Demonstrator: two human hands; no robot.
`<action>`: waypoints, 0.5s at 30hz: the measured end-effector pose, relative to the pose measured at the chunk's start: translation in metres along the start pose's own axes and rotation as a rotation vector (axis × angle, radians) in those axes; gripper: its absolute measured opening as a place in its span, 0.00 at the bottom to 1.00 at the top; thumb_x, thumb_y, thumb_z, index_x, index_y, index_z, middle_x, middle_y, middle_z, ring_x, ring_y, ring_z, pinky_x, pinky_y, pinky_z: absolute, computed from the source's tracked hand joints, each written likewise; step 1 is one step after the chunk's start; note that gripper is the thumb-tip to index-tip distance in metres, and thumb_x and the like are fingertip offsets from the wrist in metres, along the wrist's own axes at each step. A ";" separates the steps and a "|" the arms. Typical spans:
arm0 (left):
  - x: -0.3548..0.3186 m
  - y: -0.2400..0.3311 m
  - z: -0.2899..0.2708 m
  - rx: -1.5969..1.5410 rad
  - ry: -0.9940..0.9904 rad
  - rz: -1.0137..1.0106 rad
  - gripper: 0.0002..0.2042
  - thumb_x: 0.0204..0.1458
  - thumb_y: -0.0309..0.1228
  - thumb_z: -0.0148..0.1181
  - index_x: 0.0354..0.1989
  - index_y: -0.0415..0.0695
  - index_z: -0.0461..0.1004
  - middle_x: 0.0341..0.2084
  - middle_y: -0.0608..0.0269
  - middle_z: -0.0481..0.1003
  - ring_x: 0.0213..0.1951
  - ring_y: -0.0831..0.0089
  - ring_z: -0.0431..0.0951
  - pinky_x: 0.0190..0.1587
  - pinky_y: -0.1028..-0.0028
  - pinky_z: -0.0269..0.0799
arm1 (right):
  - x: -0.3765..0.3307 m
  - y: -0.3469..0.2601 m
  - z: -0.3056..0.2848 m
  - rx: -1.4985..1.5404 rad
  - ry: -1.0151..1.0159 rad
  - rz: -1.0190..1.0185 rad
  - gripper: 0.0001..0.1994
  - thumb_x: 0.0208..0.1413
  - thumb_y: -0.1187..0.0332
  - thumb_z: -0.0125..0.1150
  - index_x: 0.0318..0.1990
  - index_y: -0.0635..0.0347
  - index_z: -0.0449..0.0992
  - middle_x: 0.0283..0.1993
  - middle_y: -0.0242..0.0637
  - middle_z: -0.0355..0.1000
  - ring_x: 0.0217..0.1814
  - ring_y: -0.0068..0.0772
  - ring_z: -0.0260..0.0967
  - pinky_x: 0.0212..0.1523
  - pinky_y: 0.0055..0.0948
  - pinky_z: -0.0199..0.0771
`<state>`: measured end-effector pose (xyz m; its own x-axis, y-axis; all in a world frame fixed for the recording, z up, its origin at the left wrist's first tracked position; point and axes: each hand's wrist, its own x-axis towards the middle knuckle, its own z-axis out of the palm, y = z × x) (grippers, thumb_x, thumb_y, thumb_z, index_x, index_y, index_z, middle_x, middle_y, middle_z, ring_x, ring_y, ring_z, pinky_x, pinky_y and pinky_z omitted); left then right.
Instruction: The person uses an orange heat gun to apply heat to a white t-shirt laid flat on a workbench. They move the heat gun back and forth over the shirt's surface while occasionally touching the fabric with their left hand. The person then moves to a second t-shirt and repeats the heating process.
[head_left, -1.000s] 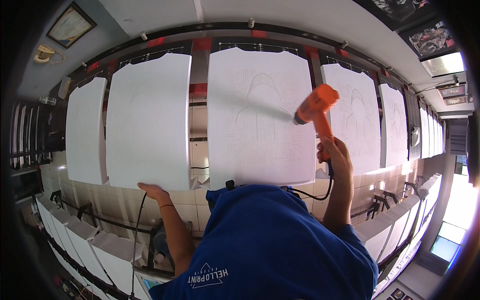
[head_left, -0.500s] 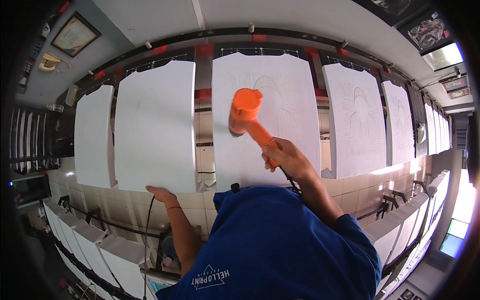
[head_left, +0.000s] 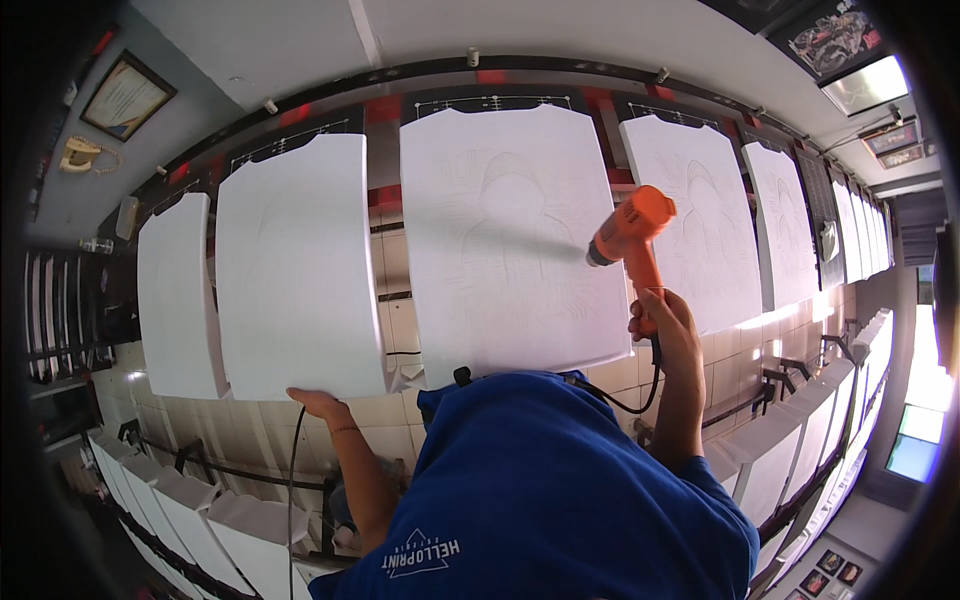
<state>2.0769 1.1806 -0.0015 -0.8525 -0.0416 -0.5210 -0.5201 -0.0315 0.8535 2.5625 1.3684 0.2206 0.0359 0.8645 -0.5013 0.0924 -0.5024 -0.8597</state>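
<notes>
Right hand (head_left: 668, 322) grips orange heat gun (head_left: 630, 235), nozzle aimed at the middle white shirt (head_left: 510, 230) to warm its faint print. Left hand (head_left: 322, 403) open, steadying the neighbouring shirt (head_left: 295, 270) at its hem.

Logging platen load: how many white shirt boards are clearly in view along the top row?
5: far-left board, board above the left hand, centre board, board behind the heat gun, next board; more recede right, uncountable.
</notes>
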 end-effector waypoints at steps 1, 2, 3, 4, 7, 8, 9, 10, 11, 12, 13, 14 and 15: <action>0.000 0.000 0.000 0.002 -0.008 0.001 0.38 0.62 0.57 0.36 0.65 0.30 0.56 0.65 0.49 0.60 0.63 0.54 0.64 0.65 0.64 0.61 | -0.002 0.001 -0.002 0.010 0.020 -0.001 0.17 0.60 0.59 0.57 0.39 0.68 0.70 0.30 0.34 0.70 0.27 0.24 0.71 0.27 0.23 0.71; 0.003 -0.001 -0.001 0.013 -0.004 -0.002 0.38 0.62 0.57 0.36 0.65 0.30 0.56 0.65 0.49 0.60 0.62 0.54 0.64 0.64 0.63 0.61 | -0.005 0.001 -0.001 0.021 0.036 0.000 0.17 0.60 0.58 0.56 0.39 0.67 0.70 0.30 0.34 0.70 0.27 0.24 0.71 0.27 0.23 0.71; 0.006 -0.003 -0.002 0.023 0.002 -0.006 0.38 0.62 0.57 0.37 0.65 0.30 0.55 0.65 0.49 0.60 0.62 0.53 0.64 0.64 0.63 0.61 | -0.007 0.000 0.001 0.030 0.049 0.002 0.16 0.60 0.58 0.56 0.39 0.67 0.70 0.30 0.34 0.70 0.27 0.24 0.71 0.27 0.23 0.71; 0.009 -0.004 -0.005 0.031 0.011 -0.009 0.38 0.62 0.57 0.37 0.66 0.30 0.55 0.65 0.49 0.60 0.62 0.53 0.64 0.64 0.63 0.61 | -0.007 0.001 0.005 0.036 0.012 0.001 0.16 0.60 0.59 0.56 0.39 0.67 0.70 0.30 0.34 0.70 0.27 0.23 0.71 0.27 0.23 0.71; 0.002 0.002 0.000 0.082 0.036 -0.046 0.38 0.62 0.57 0.39 0.65 0.30 0.56 0.64 0.50 0.61 0.61 0.54 0.65 0.63 0.64 0.62 | -0.008 0.009 0.035 0.055 -0.097 0.004 0.15 0.61 0.59 0.55 0.39 0.66 0.70 0.30 0.32 0.69 0.28 0.23 0.71 0.27 0.23 0.72; 0.005 0.002 -0.002 0.082 0.022 -0.027 0.38 0.62 0.57 0.39 0.65 0.30 0.57 0.63 0.50 0.62 0.60 0.55 0.66 0.62 0.65 0.63 | -0.010 0.006 0.050 0.048 -0.171 0.001 0.15 0.61 0.59 0.55 0.39 0.66 0.70 0.30 0.32 0.69 0.28 0.22 0.70 0.28 0.23 0.72; 0.009 -0.001 -0.004 0.085 0.007 -0.009 0.39 0.61 0.58 0.40 0.64 0.29 0.58 0.62 0.50 0.63 0.59 0.56 0.67 0.61 0.66 0.64 | -0.012 0.003 0.064 0.040 -0.244 0.001 0.15 0.61 0.59 0.55 0.39 0.66 0.70 0.30 0.32 0.69 0.28 0.22 0.70 0.28 0.23 0.72; 0.013 -0.002 -0.008 0.088 -0.006 0.009 0.40 0.61 0.59 0.41 0.63 0.29 0.59 0.61 0.50 0.65 0.58 0.58 0.68 0.60 0.67 0.65 | -0.013 0.004 0.077 0.032 -0.312 -0.007 0.15 0.61 0.59 0.55 0.39 0.66 0.70 0.30 0.32 0.69 0.28 0.22 0.70 0.28 0.23 0.72; 0.011 0.000 -0.008 0.095 0.003 0.009 0.40 0.60 0.59 0.42 0.63 0.29 0.60 0.60 0.51 0.65 0.57 0.58 0.69 0.59 0.67 0.65 | -0.012 0.004 0.090 0.021 -0.379 -0.015 0.15 0.61 0.59 0.55 0.39 0.66 0.70 0.30 0.33 0.69 0.28 0.22 0.70 0.29 0.23 0.72; 0.008 0.001 -0.006 0.102 0.011 0.009 0.40 0.60 0.59 0.42 0.62 0.28 0.60 0.60 0.51 0.66 0.56 0.58 0.70 0.59 0.67 0.66 | -0.012 0.001 0.102 0.013 -0.439 0.008 0.15 0.60 0.60 0.55 0.40 0.66 0.71 0.30 0.33 0.69 0.28 0.22 0.70 0.29 0.23 0.71; 0.005 0.002 -0.004 0.109 0.019 0.009 0.40 0.60 0.59 0.43 0.62 0.28 0.61 0.59 0.51 0.67 0.55 0.59 0.70 0.58 0.68 0.66 | -0.014 -0.002 0.112 -0.021 -0.468 0.026 0.14 0.60 0.61 0.55 0.41 0.67 0.70 0.30 0.33 0.69 0.28 0.22 0.69 0.29 0.23 0.70; 0.001 0.004 -0.003 0.129 0.024 -0.004 0.40 0.59 0.59 0.44 0.61 0.27 0.61 0.58 0.50 0.67 0.55 0.59 0.70 0.58 0.68 0.66 | -0.016 -0.005 0.121 -0.057 -0.497 0.043 0.14 0.60 0.62 0.55 0.41 0.67 0.70 0.30 0.33 0.69 0.28 0.22 0.69 0.29 0.23 0.70; 0.003 0.006 -0.005 0.152 0.038 -0.012 0.40 0.59 0.59 0.44 0.61 0.27 0.61 0.58 0.50 0.67 0.55 0.58 0.70 0.59 0.68 0.65 | -0.019 -0.009 0.130 -0.092 -0.523 0.059 0.14 0.60 0.63 0.54 0.42 0.68 0.69 0.30 0.33 0.68 0.28 0.22 0.68 0.29 0.23 0.69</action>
<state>2.0717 1.1757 0.0016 -0.8452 -0.0799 -0.5285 -0.5345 0.1190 0.8368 2.4318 1.3543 0.2253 -0.4553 0.6995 -0.5509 0.1931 -0.5264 -0.8280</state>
